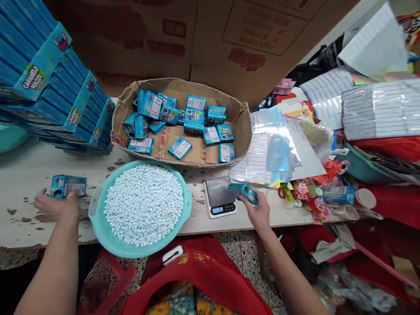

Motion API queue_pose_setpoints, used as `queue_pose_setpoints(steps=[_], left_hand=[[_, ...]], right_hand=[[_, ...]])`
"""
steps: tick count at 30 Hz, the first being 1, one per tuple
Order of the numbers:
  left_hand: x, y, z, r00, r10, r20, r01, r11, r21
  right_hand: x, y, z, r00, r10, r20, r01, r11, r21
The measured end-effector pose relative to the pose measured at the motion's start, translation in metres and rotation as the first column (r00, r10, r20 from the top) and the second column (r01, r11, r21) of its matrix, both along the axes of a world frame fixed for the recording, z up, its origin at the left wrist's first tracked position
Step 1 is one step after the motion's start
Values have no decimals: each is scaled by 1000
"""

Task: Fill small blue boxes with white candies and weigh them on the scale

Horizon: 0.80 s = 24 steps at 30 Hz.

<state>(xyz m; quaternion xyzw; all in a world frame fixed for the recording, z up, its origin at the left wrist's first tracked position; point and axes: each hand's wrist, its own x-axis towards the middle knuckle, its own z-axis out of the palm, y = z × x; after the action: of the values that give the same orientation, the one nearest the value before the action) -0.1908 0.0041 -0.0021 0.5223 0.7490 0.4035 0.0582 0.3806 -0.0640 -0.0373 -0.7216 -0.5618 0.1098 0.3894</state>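
**Two blue boxes in hand at the weighing bench**

The right hand grips one small blue box and holds it just above the near right corner of the digital scale. Its long axis runs left to right, tipped slightly down toward the right, with the printed end facing the right. The left hand rests on the bench, its fingers closed on the near edge of a second blue box. That one lies flat, long axis left to right, label side up, with a round window at its left end.

Between the two hands sits one teal basin heaped with small white tablets, too many to count. Behind it a shallow cardboard tray holds roughly sixteen of the same blue boxes, lying at all angles. To the far left stands a stepped stack of long blue cartons; I cannot count them exactly. Shiny holographic sheets lie just right of the tray.
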Motion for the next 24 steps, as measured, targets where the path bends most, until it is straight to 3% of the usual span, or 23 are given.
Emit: queue_pose_setpoints(steps=[2, 3, 4, 7, 10, 13, 16, 20, 24], left_hand=[[8, -7, -2, 960, 269, -70, -260, 958, 121], [19, -9, -1, 941, 320, -113, -301, 940, 162], [33, -11, 0, 944, 290, -160, -263, 950, 170], [97, -16, 3, 960, -34, -279, 56, 996, 73], [163, -22, 3, 845, -393, -364, 353, 919, -174], [200, -26, 0, 777, -420, -469, 301, 902, -309], [206, -23, -2, 754, -380, -535, 241, 918, -314], [198, -13, -8, 693, -441, -570, 331, 897, -291], [197, -11, -10, 758, -348, -551, 279, 938, -207]], right_hand=[[-22, 15, 4, 988, 151, -12, -151, 988, -15], [-31, 22, 4, 980, 199, -14, -200, 979, -32], [-39, 28, 2, 973, 231, -11, -231, 971, -52], [-49, 37, 0, 957, 289, 9, -287, 955, -79], [-37, 29, 7, 966, 259, 2, -259, 966, -20], [-11, 11, 11, 992, 109, -63, -109, 994, 7], [16, -9, 4, 989, -32, -145, 26, 999, -39], [37, -28, -13, 970, -119, -212, 100, 990, -98], [42, -33, -22, 952, -129, -276, 97, 987, -126]])
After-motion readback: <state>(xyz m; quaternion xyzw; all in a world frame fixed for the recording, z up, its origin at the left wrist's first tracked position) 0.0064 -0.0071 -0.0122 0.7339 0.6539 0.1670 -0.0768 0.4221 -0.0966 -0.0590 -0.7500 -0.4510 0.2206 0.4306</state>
